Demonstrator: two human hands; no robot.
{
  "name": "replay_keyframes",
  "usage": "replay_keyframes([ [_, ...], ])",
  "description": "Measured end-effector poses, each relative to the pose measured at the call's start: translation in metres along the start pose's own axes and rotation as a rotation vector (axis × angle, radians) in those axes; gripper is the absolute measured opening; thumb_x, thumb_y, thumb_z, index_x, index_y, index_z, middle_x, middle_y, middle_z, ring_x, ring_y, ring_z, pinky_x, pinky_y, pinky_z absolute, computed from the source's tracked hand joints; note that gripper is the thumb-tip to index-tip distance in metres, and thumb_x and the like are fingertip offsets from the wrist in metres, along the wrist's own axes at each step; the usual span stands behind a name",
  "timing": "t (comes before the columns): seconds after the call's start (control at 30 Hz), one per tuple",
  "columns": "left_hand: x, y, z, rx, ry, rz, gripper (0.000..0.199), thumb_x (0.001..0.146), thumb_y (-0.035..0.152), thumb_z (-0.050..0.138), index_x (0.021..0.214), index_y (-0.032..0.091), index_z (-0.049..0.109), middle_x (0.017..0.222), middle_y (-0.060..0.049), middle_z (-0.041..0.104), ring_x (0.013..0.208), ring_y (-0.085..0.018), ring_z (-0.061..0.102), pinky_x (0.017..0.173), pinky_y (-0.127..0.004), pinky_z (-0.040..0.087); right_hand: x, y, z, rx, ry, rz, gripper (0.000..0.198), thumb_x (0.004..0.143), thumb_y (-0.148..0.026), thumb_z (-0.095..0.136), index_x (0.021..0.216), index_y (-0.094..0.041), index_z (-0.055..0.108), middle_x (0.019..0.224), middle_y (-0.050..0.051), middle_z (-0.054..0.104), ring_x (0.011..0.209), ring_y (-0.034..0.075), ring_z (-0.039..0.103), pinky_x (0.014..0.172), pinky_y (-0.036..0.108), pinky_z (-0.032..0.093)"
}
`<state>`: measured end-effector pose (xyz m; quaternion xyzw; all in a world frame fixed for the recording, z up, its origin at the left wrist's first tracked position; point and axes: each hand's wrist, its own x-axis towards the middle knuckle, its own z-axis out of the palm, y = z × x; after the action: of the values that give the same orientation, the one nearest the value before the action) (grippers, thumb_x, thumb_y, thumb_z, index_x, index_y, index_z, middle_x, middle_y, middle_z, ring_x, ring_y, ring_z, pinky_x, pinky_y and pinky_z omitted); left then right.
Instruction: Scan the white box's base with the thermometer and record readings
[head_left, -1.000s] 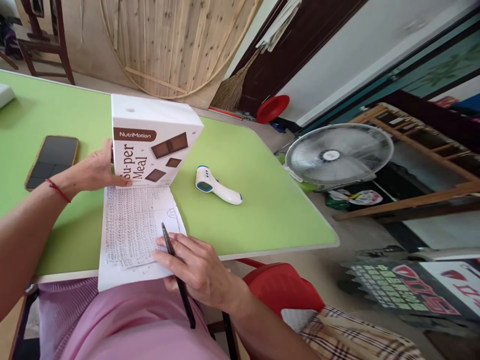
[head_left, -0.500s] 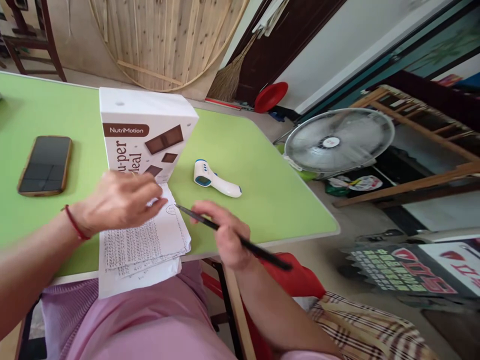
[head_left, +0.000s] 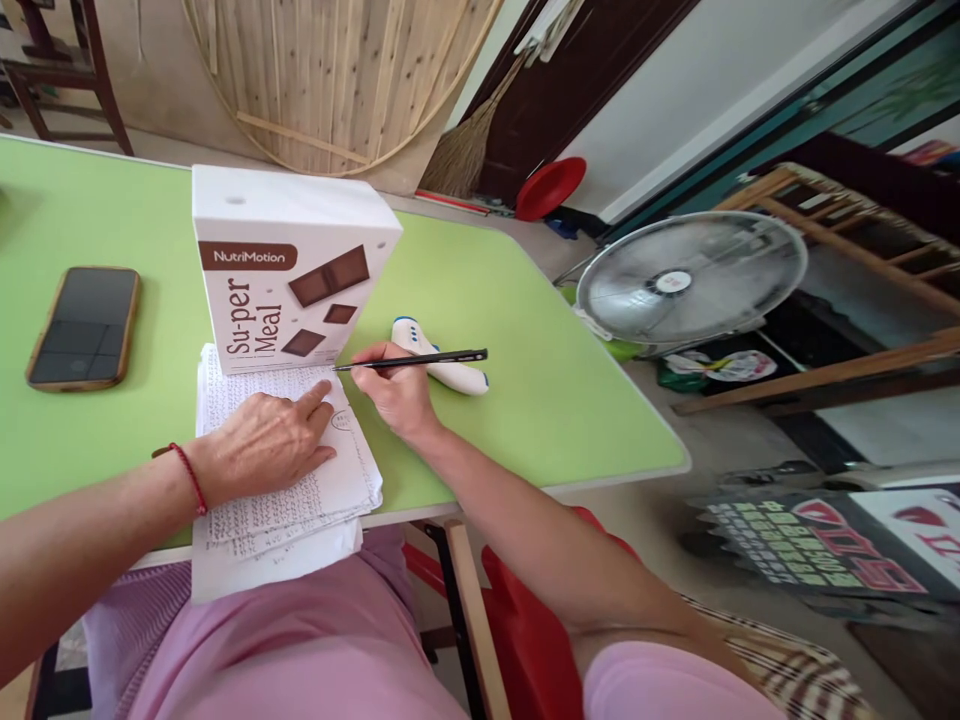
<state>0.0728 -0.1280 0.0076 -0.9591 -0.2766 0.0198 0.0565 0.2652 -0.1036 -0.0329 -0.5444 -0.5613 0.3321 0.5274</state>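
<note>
Head view: left hand point(head_left: 259, 445) flat, fingers spread, pinning the written sheets point(head_left: 300, 495) at the worktop's point(head_left: 487, 300) six o'clock edge. Right hand point(head_left: 394, 390) pinched around the pen point(head_left: 412, 360), tip at the sheets' twelve o'clock corner. Writing about to begin, seemingly; next, steady tip contact.

Green table point(head_left: 487, 300), wooden round panel point(head_left: 337, 80) against wall, floor fan point(head_left: 686, 280), perhaps a broom point(head_left: 469, 150).

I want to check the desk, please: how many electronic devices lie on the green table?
2: a phone at the left and a thermometer behind the right hand. The box may hide others.
</note>
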Motion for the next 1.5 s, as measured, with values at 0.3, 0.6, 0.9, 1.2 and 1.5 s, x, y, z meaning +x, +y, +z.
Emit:
replay_keyframes([
  [0.3, 0.0, 0.0003, 0.0006, 0.019, 0.028, -0.006, 0.041, 0.098, 0.041, 0.039, 0.119, 0.01, 0.057, 0.142, -0.016, 0.049, 0.06, -0.02, 0.064, 0.042, -0.035, 0.038, -0.0041, 0.0025, 0.0021, -0.19, -0.047, -0.239, 0.01, 0.075, -0.028, 0.057, 0.068, -0.021, 0.058, 0.061, -0.003, 0.061, 0.056, 0.012, 0.053, 0.057, 0.027, 0.046],
  [0.6, 0.0017, -0.0004, -0.0016, -0.056, 0.001, -0.028, 0.037, 0.097, 0.038, 0.045, 0.116, 0.01, 0.057, 0.139, -0.018, 0.05, 0.065, -0.02, 0.066, 0.045, -0.032, 0.041, -0.0041, 0.0047, 0.0012, -0.263, -0.054, -0.25, 0.012, 0.077, -0.03, 0.055, 0.069, -0.022, 0.057, 0.062, -0.002, 0.062, 0.058, 0.012, 0.054, 0.058, 0.027, 0.046],
  [0.9, 0.0016, 0.0003, -0.0042, -0.06, -0.033, -0.033, 0.038, 0.097, 0.038, 0.044, 0.118, 0.009, 0.057, 0.141, -0.018, 0.048, 0.068, -0.021, 0.067, 0.046, -0.032, 0.041, -0.0049, 0.0021, 0.0024, -0.256, -0.041, -0.238, 0.008, 0.074, -0.027, 0.056, 0.068, -0.022, 0.057, 0.061, -0.003, 0.062, 0.056, 0.012, 0.053, 0.057, 0.027, 0.046],
  [1.2, 0.002, -0.0004, -0.0013, -0.071, -0.011, -0.035, 0.037, 0.096, 0.037, 0.046, 0.117, 0.01, 0.058, 0.141, -0.018, 0.049, 0.067, -0.021, 0.067, 0.046, -0.033, 0.042, -0.0045, 0.0037, 0.0018, -0.261, -0.048, -0.24, 0.009, 0.074, -0.027, 0.055, 0.067, -0.022, 0.057, 0.06, -0.003, 0.062, 0.055, 0.012, 0.053, 0.056, 0.026, 0.046],
  [1.5, 0.0011, -0.0007, -0.0026, -0.056, -0.022, -0.035, 0.036, 0.097, 0.04, 0.043, 0.114, 0.011, 0.058, 0.142, -0.016, 0.049, 0.068, -0.022, 0.067, 0.046, -0.033, 0.042, -0.0041, 0.003, 0.0026, -0.225, -0.015, -0.237, 0.009, 0.074, -0.027, 0.056, 0.067, -0.022, 0.056, 0.061, -0.003, 0.062, 0.056, 0.013, 0.054, 0.057, 0.027, 0.046],
])
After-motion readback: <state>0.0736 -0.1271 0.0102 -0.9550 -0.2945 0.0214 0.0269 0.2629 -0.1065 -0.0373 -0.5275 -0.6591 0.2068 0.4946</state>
